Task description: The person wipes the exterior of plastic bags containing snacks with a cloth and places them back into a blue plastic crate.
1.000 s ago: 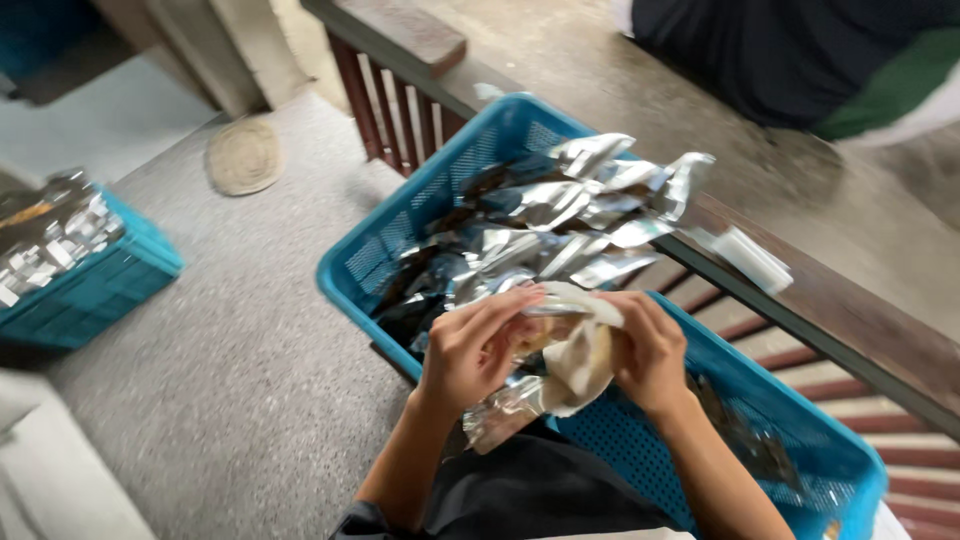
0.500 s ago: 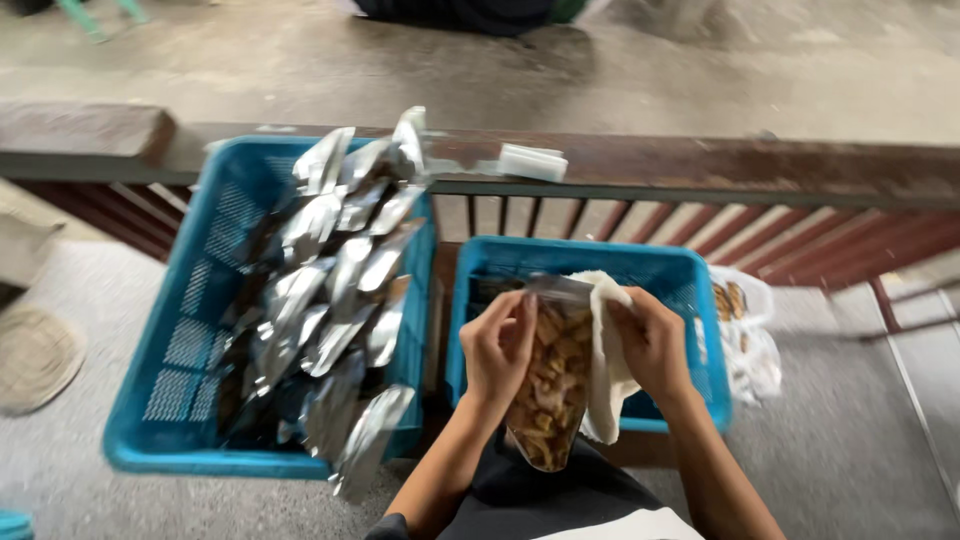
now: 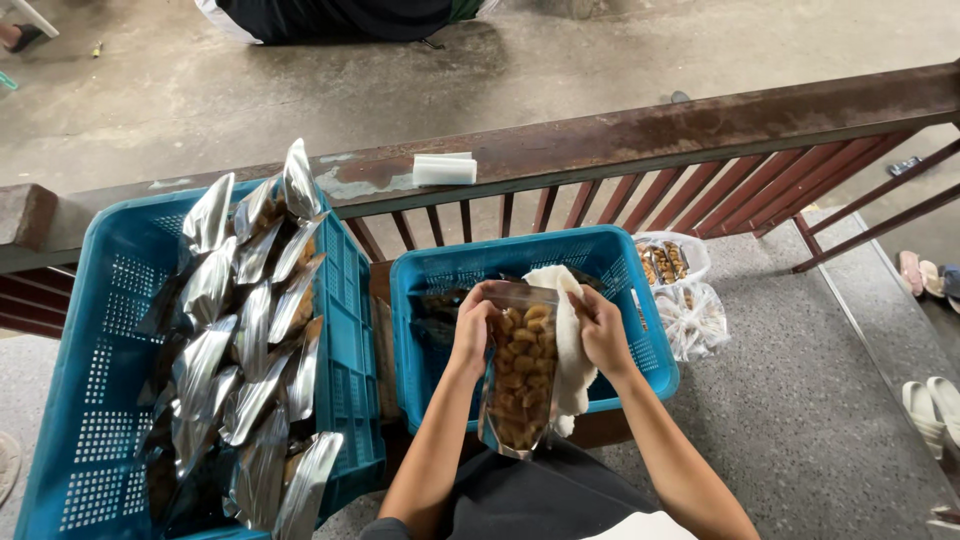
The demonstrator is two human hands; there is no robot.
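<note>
I hold a clear-fronted stand-up pouch (image 3: 519,375) full of yellowish snack pieces upright over my lap. My left hand (image 3: 475,325) grips its top left corner. My right hand (image 3: 603,333) grips the top right corner together with a white cloth (image 3: 570,340) that hangs down behind the pouch. Just behind the pouch stands a small blue plastic crate (image 3: 640,260) with a few dark pouches in it.
A large blue crate (image 3: 110,300) at left is packed with several silver foil pouches (image 3: 250,330). A rusty metal railing (image 3: 640,135) with a white block (image 3: 445,170) on top runs across. Clear bags of snacks (image 3: 690,310) lie right of the small crate. Sandals (image 3: 930,400) sit at far right.
The view has swung from the large crate to the small one. Both hands kept the pouch and cloth, now held upright in front of the small crate.
</note>
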